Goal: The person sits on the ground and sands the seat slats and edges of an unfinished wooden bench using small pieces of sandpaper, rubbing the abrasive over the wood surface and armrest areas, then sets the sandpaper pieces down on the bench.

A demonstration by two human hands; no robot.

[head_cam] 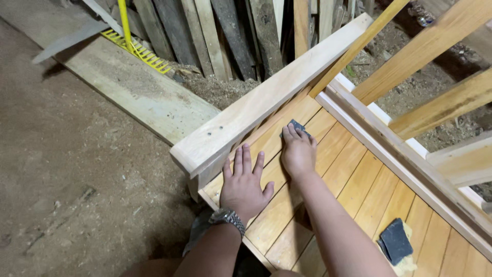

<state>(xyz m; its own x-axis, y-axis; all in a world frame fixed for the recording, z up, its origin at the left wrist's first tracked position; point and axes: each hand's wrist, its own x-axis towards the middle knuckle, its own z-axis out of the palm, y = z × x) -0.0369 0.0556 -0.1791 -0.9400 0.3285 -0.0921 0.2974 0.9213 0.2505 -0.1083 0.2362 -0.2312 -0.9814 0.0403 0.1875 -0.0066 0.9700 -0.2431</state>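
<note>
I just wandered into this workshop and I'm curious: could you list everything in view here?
Slatted wooden panel: one, honey-coloured, under both hands.
Pale wooden rail: one, unfinished, along the panel's left edge.
Sandpaper piece: one, dark grey, under the right fingertips.
Sandpaper piece on yellow sponge: one, dark grey, lying on the panel at lower right.
Wooden frame bars: several, light brown, upper right.
Plank: one, pale and dusty, lying on the floor.
Stacked boards: many, dark and weathered, leaning at the top.
Yellow rake: one, on the plank.
Dirt floor: brown, with sawdust, left.
Wristwatch: one, silver, left wrist.
Left hand: flat on the panel.
Right hand: pressing the sandpaper.
</note>
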